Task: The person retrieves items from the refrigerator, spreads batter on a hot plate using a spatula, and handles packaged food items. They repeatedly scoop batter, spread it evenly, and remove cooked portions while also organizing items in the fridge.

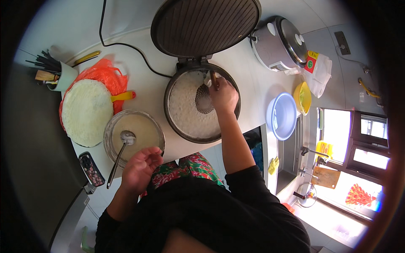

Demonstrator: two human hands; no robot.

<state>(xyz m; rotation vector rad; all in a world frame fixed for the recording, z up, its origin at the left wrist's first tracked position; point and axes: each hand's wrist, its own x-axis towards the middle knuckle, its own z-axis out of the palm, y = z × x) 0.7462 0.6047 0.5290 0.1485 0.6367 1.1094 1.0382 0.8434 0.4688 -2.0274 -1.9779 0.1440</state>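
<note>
My right hand (pixel 225 96) grips the brown handle of a utensil (pixel 214 79), perhaps a spreader, whose working end is partly hidden. It is over the round electric griddle (pixel 166 109), whose ridged lid (pixel 205 25) stands raised at the back. Pale, bubbly batter (pixel 186 110) covers much of the lower plate; a dotted patch of dark surface shows near the middle. Holding nothing, my left hand (pixel 140 169) hovers by the near right rim of a bowl of batter (pixel 144 128). A metal ladle (pixel 128 138) rests in that bowl, its handle over the near rim.
Left of the griddle are a stack of pale flatbreads (pixel 87 110), a red plastic bag (pixel 107 72), a yellow-handled utensil (pixel 123 96), a phone (pixel 91 169) and a utensil cup (pixel 68 77). A power cord (pixel 136 49) crosses behind. Rightward stand a rice cooker (pixel 269 44) and blue basin (pixel 283 116).
</note>
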